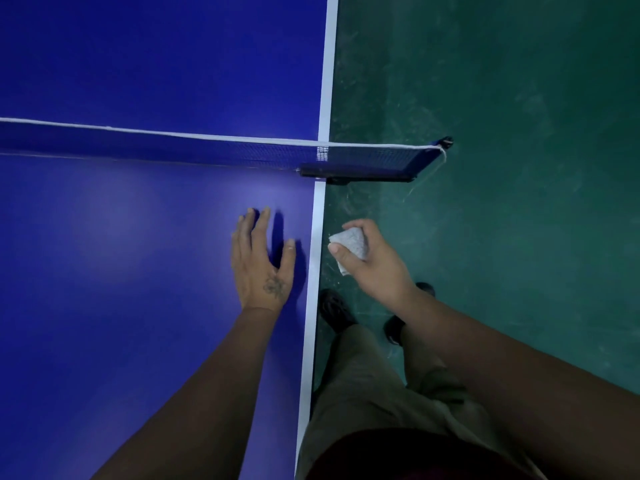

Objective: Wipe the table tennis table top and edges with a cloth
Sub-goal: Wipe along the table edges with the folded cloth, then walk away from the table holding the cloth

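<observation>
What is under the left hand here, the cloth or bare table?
Bare blue table top; the left hand rests flat on it. The cloth is gripped in the right hand, beside the table edge. What lies beneath the palm itself is covered.

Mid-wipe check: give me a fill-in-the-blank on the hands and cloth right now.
1. The left hand rests flat on the ____ table top.
2. The right hand grips the cloth over the ____ floor.
3. The table's white edge line runs ____ the two hands.
Missing: blue; green; between.
</observation>
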{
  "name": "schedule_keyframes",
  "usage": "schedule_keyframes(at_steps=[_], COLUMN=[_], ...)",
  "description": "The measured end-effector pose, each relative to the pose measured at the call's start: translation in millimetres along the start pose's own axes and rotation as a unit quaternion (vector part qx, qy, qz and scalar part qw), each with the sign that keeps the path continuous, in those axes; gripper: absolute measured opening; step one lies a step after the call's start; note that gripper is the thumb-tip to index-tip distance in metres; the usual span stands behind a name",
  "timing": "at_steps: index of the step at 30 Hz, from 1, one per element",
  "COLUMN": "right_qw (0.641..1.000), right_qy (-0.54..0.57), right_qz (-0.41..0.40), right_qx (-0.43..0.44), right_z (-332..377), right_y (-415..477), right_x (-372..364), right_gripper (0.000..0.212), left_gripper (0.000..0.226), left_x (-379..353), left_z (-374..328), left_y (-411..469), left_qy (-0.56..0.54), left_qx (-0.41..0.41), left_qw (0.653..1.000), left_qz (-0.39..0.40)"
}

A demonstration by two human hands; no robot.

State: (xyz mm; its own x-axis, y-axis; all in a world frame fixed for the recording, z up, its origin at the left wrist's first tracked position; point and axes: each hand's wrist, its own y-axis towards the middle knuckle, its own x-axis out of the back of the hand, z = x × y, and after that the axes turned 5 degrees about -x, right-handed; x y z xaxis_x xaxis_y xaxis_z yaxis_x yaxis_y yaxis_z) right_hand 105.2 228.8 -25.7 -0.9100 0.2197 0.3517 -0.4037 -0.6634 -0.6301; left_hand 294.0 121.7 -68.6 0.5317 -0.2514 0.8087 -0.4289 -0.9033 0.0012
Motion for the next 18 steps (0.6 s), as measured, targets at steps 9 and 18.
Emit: schedule_keyframes(at_steps=[9, 18], right_qw=[0.999, 0.989], right_qy=[-0.044, -0.112], right_qz=[-0.001, 0.072], right_qx=[0.007, 0.065], right_z=[12, 24], right_y=[-58, -85], right_x=[39, 70], right_gripper=[0.058, 0.047], left_gripper=[0.065, 0.067], left_x=[30, 84], left_z=[-44, -72], left_y=[-48, -115], left_qy=[-0.125, -0.144], left_qx=[-0.001, 0.084], left_qw=[0.991, 0.986], left_qz=[0.055, 0.005])
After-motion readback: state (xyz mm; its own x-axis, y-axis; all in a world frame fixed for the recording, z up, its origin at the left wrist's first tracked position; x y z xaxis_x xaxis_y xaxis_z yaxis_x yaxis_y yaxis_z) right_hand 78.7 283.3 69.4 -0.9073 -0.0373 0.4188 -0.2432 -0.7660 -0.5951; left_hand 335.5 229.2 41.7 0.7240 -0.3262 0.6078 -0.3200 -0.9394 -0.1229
